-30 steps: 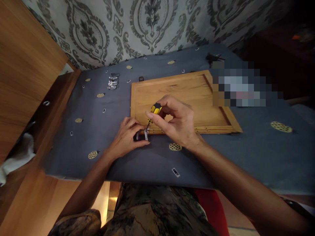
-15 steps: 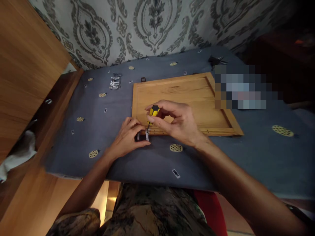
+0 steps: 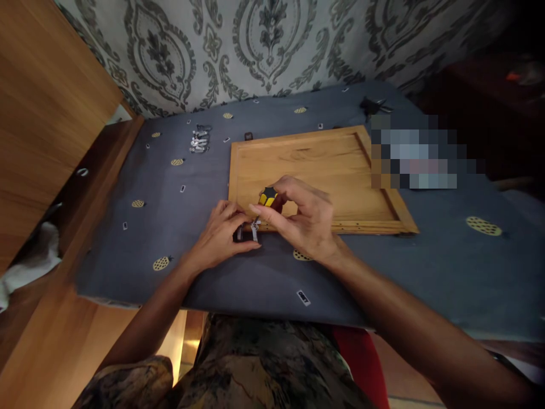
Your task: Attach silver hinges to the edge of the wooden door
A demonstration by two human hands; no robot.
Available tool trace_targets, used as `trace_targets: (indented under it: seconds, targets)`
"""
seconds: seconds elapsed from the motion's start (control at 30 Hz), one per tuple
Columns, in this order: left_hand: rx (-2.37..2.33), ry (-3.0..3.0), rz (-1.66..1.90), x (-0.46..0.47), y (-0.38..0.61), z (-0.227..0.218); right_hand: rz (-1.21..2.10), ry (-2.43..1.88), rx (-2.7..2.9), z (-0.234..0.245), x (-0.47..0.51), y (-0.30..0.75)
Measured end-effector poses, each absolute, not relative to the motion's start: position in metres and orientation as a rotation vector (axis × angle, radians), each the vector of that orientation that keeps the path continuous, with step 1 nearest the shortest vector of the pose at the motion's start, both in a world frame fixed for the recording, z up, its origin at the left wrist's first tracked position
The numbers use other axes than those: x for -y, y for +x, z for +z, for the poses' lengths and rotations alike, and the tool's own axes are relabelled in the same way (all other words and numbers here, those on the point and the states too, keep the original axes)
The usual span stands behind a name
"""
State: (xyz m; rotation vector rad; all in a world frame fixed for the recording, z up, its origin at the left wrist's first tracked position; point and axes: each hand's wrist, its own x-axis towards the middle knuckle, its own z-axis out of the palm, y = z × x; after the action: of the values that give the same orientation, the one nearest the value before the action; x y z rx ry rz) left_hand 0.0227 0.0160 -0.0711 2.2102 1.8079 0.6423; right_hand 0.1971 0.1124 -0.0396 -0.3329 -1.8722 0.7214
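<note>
My right hand [image 3: 304,218] pinches the yellow-and-black handle of a screwdriver [image 3: 268,197], its shaft pointing down. The tip meets a small silver metal hinge [image 3: 254,232] at the near left corner of a framed wooden door panel [image 3: 306,176]. Curled around that hinge, my left hand [image 3: 219,236] has its thumb on the near side and its fingers on the panel's edge. The fingers partly cover the hinge. Small dark holes dot the panel's near edge.
Several silver hinges [image 3: 200,140] lie in a cluster at the back left of the blue patterned cloth [image 3: 170,227]. A small dark object [image 3: 248,136] sits behind the panel. Black-handled pliers [image 3: 374,106] rest at the back right, near a blurred-out patch. Wooden furniture borders the left.
My right hand has rotated slightly around the screwdriver handle, its thumb shifting left. The left hand stays at the hinge, and the panel has not moved on the cloth.
</note>
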Motion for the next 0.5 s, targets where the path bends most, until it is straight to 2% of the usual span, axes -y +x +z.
trace_targets:
  seconds: [0.27,0.5]
  targets:
    - [-1.781,2.207,0.602,-0.0161,0.0224,-0.0668,0.624,-0.301,1.845,-0.0429,-0.1116,0.1954]
    - [-1.798,2.216,0.612,-0.0158,0.0228,-0.0668,0.792,-0.308,1.731,-0.0404,-0.1085,0.1974]
